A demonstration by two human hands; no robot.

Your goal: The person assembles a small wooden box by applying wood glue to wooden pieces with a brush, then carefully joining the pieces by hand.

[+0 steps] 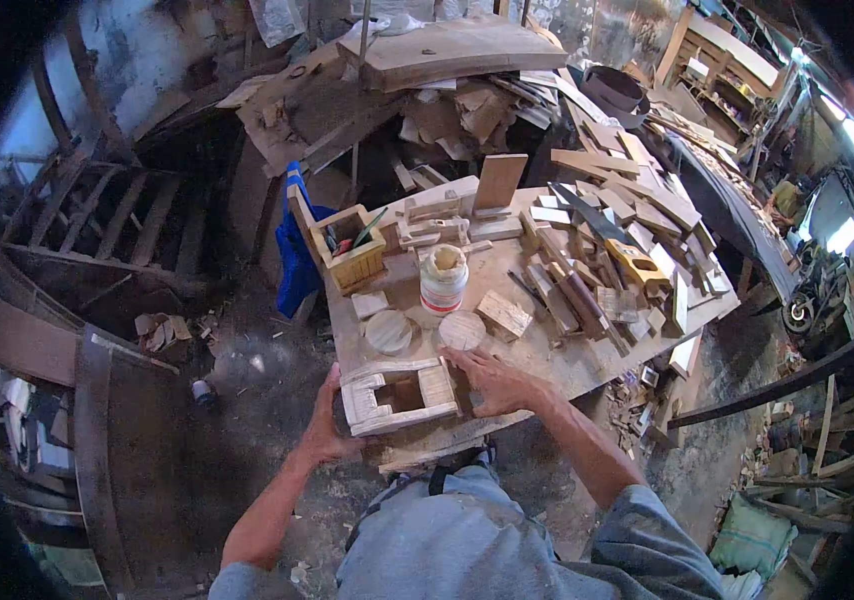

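Observation:
A pale wooden box-like piece [355,397] with a rectangular opening lies at the near edge of the workbench. Against its left side rests my left hand [325,420], fingers curved along the wood. My right hand [497,382] is at the right side of the piece, fingers spread, their tips close to a round wooden disc [461,330]. Another disc [388,332] lies beyond the piece to the left. Behind the discs stands a white jar [444,280] with a red-marked label. A small wooden block [504,314] sits right of the jar.
Wood offcuts [557,300] and a handsaw with a yellow handle [637,262] cover the bench's right side. At its back left are a wooden tool box [357,268] and blue cloth [295,255]. A large slab [452,52] lies beyond.

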